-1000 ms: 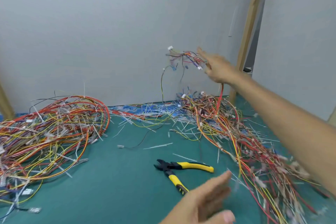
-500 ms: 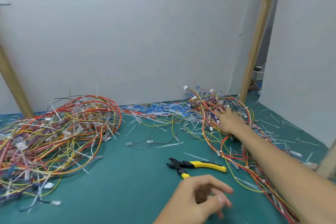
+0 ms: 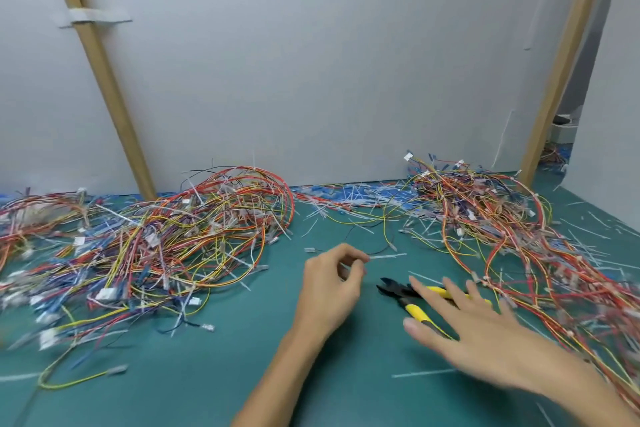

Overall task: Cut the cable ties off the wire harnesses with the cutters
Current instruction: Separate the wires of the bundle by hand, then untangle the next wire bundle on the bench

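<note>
The cutters (image 3: 398,291), black jaws and yellow handles, lie on the green mat (image 3: 214,367) near the middle. My right hand (image 3: 474,329) hovers over their handles with fingers straight and spread, partly hiding them. My left hand (image 3: 330,288) is just left of the jaws, its fingers loosely curled with nothing seen in them. A big tangle of coloured wire harnesses (image 3: 173,243) lies on the left. A second tangle (image 3: 485,218) spreads along the right side.
Cut white cable ties (image 3: 346,199) litter the back of the mat along the grey wall panel. One loose tie (image 3: 389,256) lies beyond my left fingertips. Wooden posts stand at the left (image 3: 104,80) and the right (image 3: 561,62).
My right hand has come back from the far right wire tangle to hover over the cutters. My left hand moved forward and left of the cutters. The view tilted up and left.
</note>
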`<state>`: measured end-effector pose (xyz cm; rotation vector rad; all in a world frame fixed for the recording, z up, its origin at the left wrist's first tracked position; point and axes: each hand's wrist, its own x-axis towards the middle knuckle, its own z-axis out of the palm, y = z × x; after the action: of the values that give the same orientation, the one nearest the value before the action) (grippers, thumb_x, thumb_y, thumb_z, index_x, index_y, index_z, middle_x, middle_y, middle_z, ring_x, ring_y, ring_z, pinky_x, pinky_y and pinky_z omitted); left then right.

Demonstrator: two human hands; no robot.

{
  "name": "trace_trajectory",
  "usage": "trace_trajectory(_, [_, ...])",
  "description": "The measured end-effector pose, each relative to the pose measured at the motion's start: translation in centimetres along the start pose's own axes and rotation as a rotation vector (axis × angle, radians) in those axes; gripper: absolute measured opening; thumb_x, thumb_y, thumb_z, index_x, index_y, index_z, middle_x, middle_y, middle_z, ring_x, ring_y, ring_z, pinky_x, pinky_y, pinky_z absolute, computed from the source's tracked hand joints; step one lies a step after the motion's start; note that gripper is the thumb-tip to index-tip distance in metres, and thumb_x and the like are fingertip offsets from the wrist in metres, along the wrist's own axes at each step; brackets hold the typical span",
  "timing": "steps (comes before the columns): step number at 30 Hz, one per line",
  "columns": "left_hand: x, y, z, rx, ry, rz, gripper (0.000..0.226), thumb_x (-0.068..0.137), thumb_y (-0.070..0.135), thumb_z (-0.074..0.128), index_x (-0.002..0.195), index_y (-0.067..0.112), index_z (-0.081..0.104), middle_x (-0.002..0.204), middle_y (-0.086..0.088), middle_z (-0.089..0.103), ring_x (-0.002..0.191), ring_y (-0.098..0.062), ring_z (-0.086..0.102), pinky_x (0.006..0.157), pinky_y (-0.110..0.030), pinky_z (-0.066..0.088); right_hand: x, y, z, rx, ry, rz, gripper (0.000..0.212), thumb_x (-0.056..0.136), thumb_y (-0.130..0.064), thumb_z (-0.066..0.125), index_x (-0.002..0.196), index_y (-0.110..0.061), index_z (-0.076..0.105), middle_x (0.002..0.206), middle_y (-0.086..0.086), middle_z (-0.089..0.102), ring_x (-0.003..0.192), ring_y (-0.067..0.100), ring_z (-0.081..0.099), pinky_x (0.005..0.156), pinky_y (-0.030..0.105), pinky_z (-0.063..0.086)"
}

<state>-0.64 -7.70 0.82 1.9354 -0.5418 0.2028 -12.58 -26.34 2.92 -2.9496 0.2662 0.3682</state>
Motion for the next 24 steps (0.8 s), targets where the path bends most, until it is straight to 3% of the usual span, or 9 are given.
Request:
trace_trajectory(3, [0.7, -1.6, -1.4, 0.187, 0.087, -0.017, 0.017, 0.09, 0.018, 0.058, 0.09, 0.029, 0.071, 0.071, 0.008, 0.069, 0.069, -0.007, 0.063, 0.068, -0.03, 0.053, 0.7, -1.1, 2.3, -0.053, 0.096, -0.049, 0.063, 0.089, -0.078, 0.004, 0.134, -0.064, -0.037, 0.163, -0.001, -0.031, 0.144, 0.031, -0.038, 0.122, 0.049, -0.016])
trace_trajectory(7, [0.8, -2.8, -2.1, 0.316, 0.078, 0.004, 0.019, 0.093, 0.016, 0.053, 0.1, 0.025, 0.068, 0.09, 0.011, 0.069, 0.086, -0.009, 0.063, 0.08, -0.034, 0.052, 2.4, -2.3, 3.5, -0.004, 0.243, -0.175, 0.053, 0.104, -0.054, 0.01, 0.137, -0.068, -0.029, 0.167, -0.008, -0.018, 0.148, 0.027, -0.033, 0.122, 0.041, -0.018])
trace_trajectory(11, [1.5, -4.4, -4.3, 0.647, -0.088, 0.197, 0.024, 0.097, 0.016, 0.046, 0.114, 0.02, 0.062, 0.112, 0.003, 0.064, 0.105, -0.02, 0.055, 0.091, -0.035, 0.043, 5.0, -3.2, 2.4, 0.036, 0.28, -0.326, 0.054, 0.109, -0.04, 0.018, 0.15, -0.057, -0.012, 0.167, -0.014, -0.001, 0.154, 0.014, -0.017, 0.124, 0.03, -0.012])
trace_trajectory(14, [2.1, -6.0, -7.0, 0.788, -0.039, 0.249, 0.027, 0.087, 0.008, 0.056, 0.11, 0.015, 0.065, 0.109, -0.001, 0.066, 0.105, -0.025, 0.056, 0.09, -0.035, 0.044, 7.6, -5.0, 1.0, 0.122, 0.373, -0.373, 0.044, 0.108, -0.04, 0.03, 0.152, -0.042, 0.031, 0.16, -0.014, 0.03, 0.153, 0.011, 0.014, 0.124, 0.027, 0.008])
trace_trajectory(16, [2.5, -6.8, -7.9, 0.826, 0.05, 0.168, 0.036, 0.083, 0.006, 0.058, 0.117, 0.014, 0.065, 0.118, -0.002, 0.063, 0.114, -0.025, 0.054, 0.095, -0.036, 0.044, 10.0, -6.9, -0.4, 0.167, 0.58, -0.349, 0.031, 0.105, -0.039, 0.041, 0.126, -0.032, 0.063, 0.133, -0.014, 0.06, 0.132, 0.014, 0.047, 0.108, 0.029, 0.03])
trace_trajectory(17, [2.7, -7.0, -8.0, 0.856, 0.062, 0.102, 0.04, 0.086, 0.01, 0.055, 0.125, 0.016, 0.061, 0.128, -0.001, 0.059, 0.123, -0.024, 0.049, 0.1, -0.035, 0.041, 11.5, -8.0, -1.4, 0.192, 0.655, -0.341, 0.026, 0.103, -0.035, 0.046, 0.114, -0.028, 0.068, 0.118, -0.013, 0.066, 0.118, 0.015, 0.055, 0.099, 0.03, 0.035])
trace_trajectory(19, [3.0, -7.6, -7.6, 0.888, 0.048, 0.005, 0.046, 0.093, 0.018, 0.046, 0.139, 0.018, 0.051, 0.145, -0.001, 0.047, 0.137, -0.021, 0.038, 0.111, -0.033, 0.033, 15.3, -10.5, -3.7, 0.306, 0.677, -0.322, 0.023, 0.1, -0.027, 0.049, 0.107, -0.022, 0.071, 0.108, -0.007, 0.071, 0.105, 0.017, 0.06, 0.092, 0.034, 0.044])
trace_trajectory(22, [3.1, -8.1, -7.4, 0.85, 0.036, -0.031, 0.047, 0.096, 0.022, 0.04, 0.143, 0.019, 0.045, 0.152, -0.002, 0.039, 0.144, -0.02, 0.03, 0.116, -0.032, 0.027, 21.4, -14.7, -6.9, 0.405, 0.567, -0.289, 0.03, 0.101, -0.02, 0.045, 0.116, -0.014, 0.071, 0.116, 0.004, 0.073, 0.108, 0.023, 0.065, 0.093, 0.039, 0.051])
trace_trajectory(24, [3.1, -8.2, -7.4, 0.847, 0.021, -0.044, 0.045, 0.098, 0.023, 0.037, 0.142, 0.02, 0.044, 0.154, -0.002, 0.034, 0.147, -0.02, 0.025, 0.117, -0.031, 0.024, 25.1, -17.5, -8.4, 0.418, 0.477, -0.279, 0.036, 0.102, -0.015, 0.041, 0.126, -0.008, 0.067, 0.128, 0.01, 0.068, 0.119, 0.029, 0.061, 0.103, 0.041, 0.047])
